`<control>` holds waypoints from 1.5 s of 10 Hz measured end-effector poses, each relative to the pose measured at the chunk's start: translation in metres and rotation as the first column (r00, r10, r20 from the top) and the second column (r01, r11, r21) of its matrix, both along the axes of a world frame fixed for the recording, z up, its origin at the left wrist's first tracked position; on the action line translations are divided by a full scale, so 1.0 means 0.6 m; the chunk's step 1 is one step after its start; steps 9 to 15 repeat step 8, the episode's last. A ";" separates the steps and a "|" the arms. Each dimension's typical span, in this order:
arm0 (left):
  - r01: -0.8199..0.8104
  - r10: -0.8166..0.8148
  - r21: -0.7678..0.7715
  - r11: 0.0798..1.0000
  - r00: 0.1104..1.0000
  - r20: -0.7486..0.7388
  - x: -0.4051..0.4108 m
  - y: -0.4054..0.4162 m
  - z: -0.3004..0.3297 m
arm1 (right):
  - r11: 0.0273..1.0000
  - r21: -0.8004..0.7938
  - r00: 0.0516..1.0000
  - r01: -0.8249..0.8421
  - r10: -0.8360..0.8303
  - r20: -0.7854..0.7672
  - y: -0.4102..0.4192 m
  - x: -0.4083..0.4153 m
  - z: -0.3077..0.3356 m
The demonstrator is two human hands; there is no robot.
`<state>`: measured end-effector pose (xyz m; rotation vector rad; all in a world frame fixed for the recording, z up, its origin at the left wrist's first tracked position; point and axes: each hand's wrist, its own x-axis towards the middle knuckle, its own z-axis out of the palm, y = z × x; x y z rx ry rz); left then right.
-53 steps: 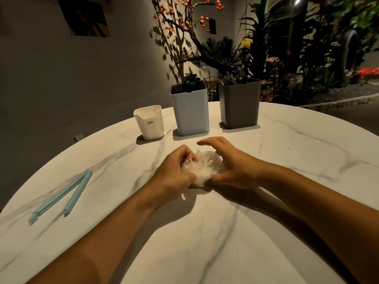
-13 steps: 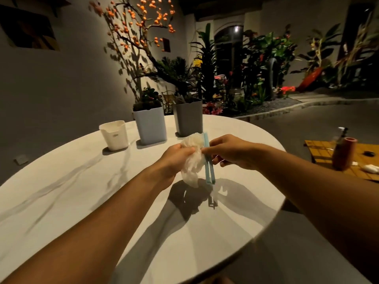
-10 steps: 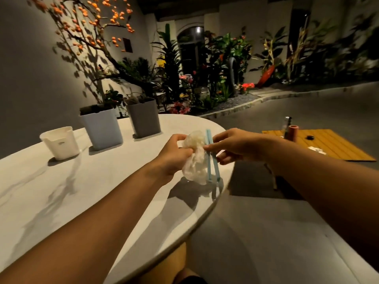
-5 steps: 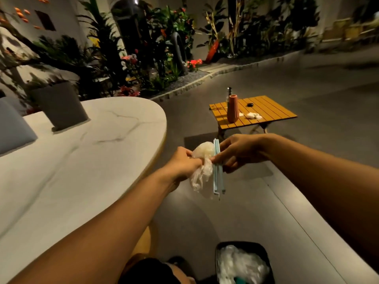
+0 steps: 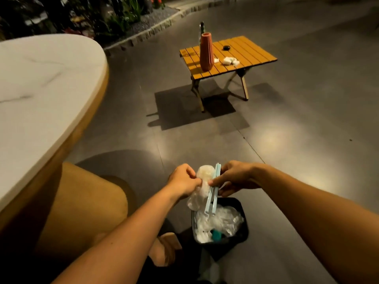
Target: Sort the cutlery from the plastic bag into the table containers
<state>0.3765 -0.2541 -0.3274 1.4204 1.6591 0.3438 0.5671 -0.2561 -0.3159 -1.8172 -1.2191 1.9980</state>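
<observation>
My left hand grips a crumpled clear plastic bag beside the table, above the floor. Its fingers curl round the bag's top. My right hand pinches a light blue clip stick that hangs down next to the bag, touching it. Both are held over a black bin on the floor, which holds crumpled clear plastic and a teal object. The table containers are out of view.
The white marble table curves along the left, with its tan base below. A low orange slatted table stands ahead with an orange vase and white scraps. Grey floor tiles spread to the right.
The view has swung right and down, away from the table. Both hands carried the bag and blue clip off the table edge and lowered them over the black bin.
</observation>
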 end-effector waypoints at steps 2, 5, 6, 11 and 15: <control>0.199 -0.208 -0.205 0.958 0.978 -0.024 0.039 -0.015 -0.122 | 0.964 -0.110 0.968 0.244 -0.235 0.085 -0.042 0.017 -0.149; 0.356 -0.405 -0.393 0.848 0.913 -0.047 0.050 -0.028 -0.216 | 0.865 -0.214 0.889 0.455 -0.424 0.175 -0.074 -0.006 -0.276; 0.411 -0.481 -0.410 0.814 0.873 -0.078 0.048 -0.025 -0.227 | 0.850 -0.227 0.872 0.476 -0.422 0.249 -0.069 -0.018 -0.295; 0.417 -0.518 -0.486 0.768 0.851 -0.088 0.037 -0.012 -0.245 | 0.944 -0.253 0.873 0.213 -0.068 0.482 -0.054 -0.001 -0.256; 0.417 -0.518 -0.486 0.768 0.851 -0.088 0.037 -0.012 -0.245 | 0.944 -0.253 0.873 0.213 -0.068 0.482 -0.054 -0.001 -0.256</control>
